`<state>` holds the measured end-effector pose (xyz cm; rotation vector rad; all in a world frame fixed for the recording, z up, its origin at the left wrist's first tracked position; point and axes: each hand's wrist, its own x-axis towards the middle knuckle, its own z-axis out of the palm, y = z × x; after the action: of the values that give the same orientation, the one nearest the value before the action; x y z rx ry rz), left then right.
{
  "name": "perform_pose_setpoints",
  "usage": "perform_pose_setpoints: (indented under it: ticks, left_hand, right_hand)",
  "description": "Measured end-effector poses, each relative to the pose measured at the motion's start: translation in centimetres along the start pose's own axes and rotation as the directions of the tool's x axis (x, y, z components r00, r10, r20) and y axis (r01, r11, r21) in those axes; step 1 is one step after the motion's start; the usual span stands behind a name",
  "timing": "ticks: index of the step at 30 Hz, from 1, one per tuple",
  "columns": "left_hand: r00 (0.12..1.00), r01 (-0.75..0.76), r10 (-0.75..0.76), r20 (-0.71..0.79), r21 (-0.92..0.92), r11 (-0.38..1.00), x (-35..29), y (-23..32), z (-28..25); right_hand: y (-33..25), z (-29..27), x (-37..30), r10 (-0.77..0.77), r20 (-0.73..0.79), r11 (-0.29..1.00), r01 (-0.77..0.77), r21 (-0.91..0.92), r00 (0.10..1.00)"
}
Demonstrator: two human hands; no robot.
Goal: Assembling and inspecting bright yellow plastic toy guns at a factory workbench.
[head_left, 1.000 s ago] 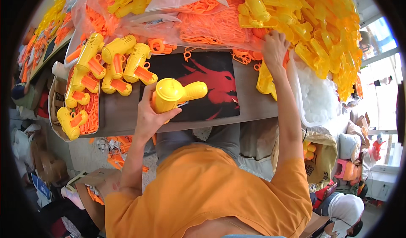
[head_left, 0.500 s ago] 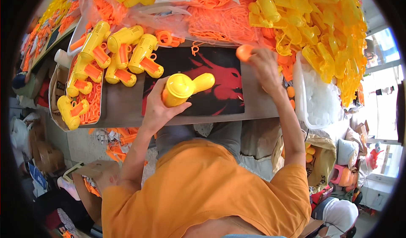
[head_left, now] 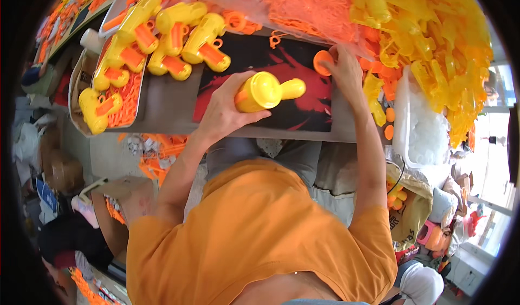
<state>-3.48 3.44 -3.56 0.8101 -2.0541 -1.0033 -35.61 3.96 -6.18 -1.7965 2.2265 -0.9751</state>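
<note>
Two pieces held, one to each hand: the left hand (head_left: pixel 227 103) is curled part-closed around the barrel of a yellow body (head_left: pixel 260 92), thumb on the near side, round end facing up, stub handle pointing right; the right hand (head_left: pixel 345 69) has its fingertips closed on the right side of an orange round piece (head_left: pixel 323 63). Body sits over the near half of the black-and-red mat (head_left: pixel 299 61); orange piece over its far right corner, well apart from the body. Handling, my judgement: keep the left grip low and firm on the barrel so the round end stays unobstructed; pinch the orange piece by its rim only, face level, and turn it with the fingertips rather than the wrist. Edges: the near edge of the table (head_left: pixel 169 110) runs just below the left hand, so a dropped piece could roll off there. An orange loop (head_left: pixel 275 38) lies at the mat's far side, a snag risk. On the right, a white tub (head_left: pixel 401 118) stands beyond the right forearm; on the left, yellow bodies with orange handles (head_left: pixel 203 45) crowd close. Best room for moving: above the mat, between the hands.
</note>
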Motion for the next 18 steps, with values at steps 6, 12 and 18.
perform_pose_setpoints:
  ticks: [6,12,18]
  left_hand:
    - [0.999,0.014,-0.008,0.051,-0.128,0.992,0.7,-0.6,0.6]
    - [0.999,0.015,-0.011,0.037,-0.102,0.995,1.6,0.0,1.4]
    - [0.996,-0.08,0.082,0.046,-0.035,0.996,2.7,-0.1,2.9]
  right_hand:
    - [-1.8,0.9,2.4,-0.424,-0.212,0.897,0.377,-0.229,0.88]
    - [-11.6,-1.1,-4.9,-0.162,-0.067,0.932,0.175,0.316,0.984]
    - [-12.3,-1.0,-8.7,-0.218,-0.025,0.89,0.209,0.406,0.976]
